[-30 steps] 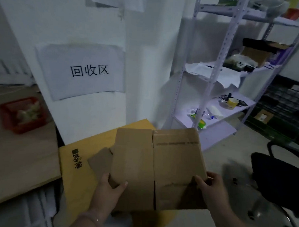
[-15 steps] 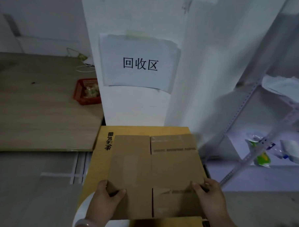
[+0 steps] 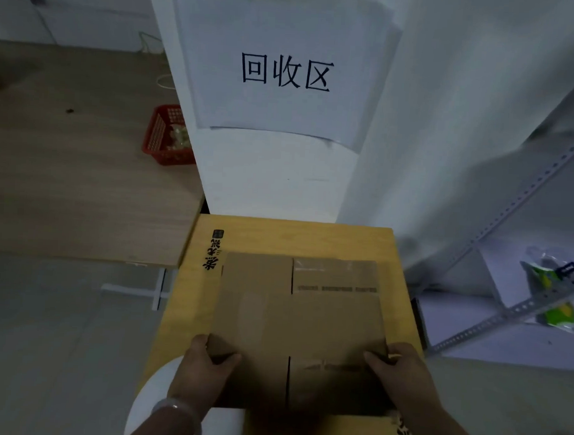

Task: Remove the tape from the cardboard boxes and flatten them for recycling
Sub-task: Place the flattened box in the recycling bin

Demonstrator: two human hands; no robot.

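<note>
A flattened brown cardboard box (image 3: 300, 326) lies flat over a larger yellow flattened box (image 3: 294, 237) with black printed characters. My left hand (image 3: 203, 371) grips the brown box at its near left edge, thumb on top. My right hand (image 3: 403, 373) grips its near right edge the same way. The brown box shows flap slits at its far and near middle and a faint printed line on the right flap. I cannot tell whether it touches the yellow box.
A white pillar carries a paper sign (image 3: 285, 72) with three black characters, just behind the boxes. A wooden table (image 3: 83, 175) with a red basket (image 3: 166, 136) stands left. A metal shelf rack (image 3: 511, 312) with green packets is right. A white round object (image 3: 159, 396) sits under my left wrist.
The view has moved closer to the pillar and tilted down. The brown box, held in both hands, has come down over the yellow box.
</note>
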